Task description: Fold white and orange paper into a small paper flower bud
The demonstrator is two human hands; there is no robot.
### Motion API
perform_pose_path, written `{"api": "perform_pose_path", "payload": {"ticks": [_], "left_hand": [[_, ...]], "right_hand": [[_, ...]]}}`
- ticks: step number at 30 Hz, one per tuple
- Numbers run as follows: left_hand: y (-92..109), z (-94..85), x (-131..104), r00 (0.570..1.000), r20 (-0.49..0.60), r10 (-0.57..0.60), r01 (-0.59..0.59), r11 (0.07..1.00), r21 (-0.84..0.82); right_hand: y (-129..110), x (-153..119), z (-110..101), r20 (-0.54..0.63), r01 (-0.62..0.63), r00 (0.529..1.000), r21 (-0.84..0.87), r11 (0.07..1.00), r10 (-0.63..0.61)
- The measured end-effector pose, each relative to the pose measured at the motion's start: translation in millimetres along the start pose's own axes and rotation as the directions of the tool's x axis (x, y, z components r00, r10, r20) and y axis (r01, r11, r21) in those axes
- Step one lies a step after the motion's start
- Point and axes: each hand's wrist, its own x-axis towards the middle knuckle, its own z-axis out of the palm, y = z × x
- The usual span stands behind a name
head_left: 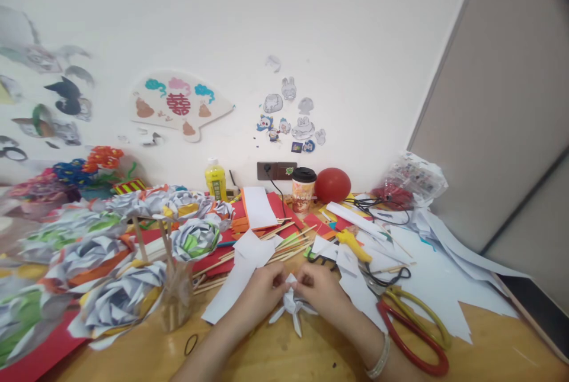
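1. I see the left hand (pixel 265 286) and right hand (pixel 323 290), fingers pinching the folded paper (pixel 292 302).
2. This paper is over the wooden surface (pixel 253 359).
3. Scissors (pixel 393 297) lie right of both hands.

The wooden table (pixel 262 364) carries scissors (pixel 397 340), white paper sheets (pixel 435 281), thin sticks (pixel 288 250) and a small black loop (pixel 186 346).

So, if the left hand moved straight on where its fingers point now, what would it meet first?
The left hand would likely meet the folded white paper first, then the right hand; exact depth is unclear.
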Motion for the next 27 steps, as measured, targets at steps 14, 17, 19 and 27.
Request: {"api": "perform_pose_path", "payload": {"ticks": [14, 17, 19, 27], "left_hand": [[6, -7.8, -2, 0.974, 0.194, -0.121, 0.165, 0.959, -0.232], [5, -6.8, -3, 0.974, 0.153, -0.169, 0.192, 0.970, -0.147], [5, -5.8, -3, 0.981, 0.098, -0.165, 0.171, 0.984, -0.053], [2, -12.0, -2, 0.932, 0.272, -0.240, 0.350, 0.793, -0.498]], "right_hand": [[-1, 3, -2, 0.125, -0.131, 0.986, 0.157, 0.979, 0.112], [-3, 0, 1, 0.171, -0.111, 0.981, 0.132, 0.985, 0.088], [-6, -1, 1, 0.154, -0.069, 0.986, 0.051, 0.996, 0.061], [-18, -2, -6, 0.030, 0.090, 0.995, 0.069, 0.994, -0.092]]}}
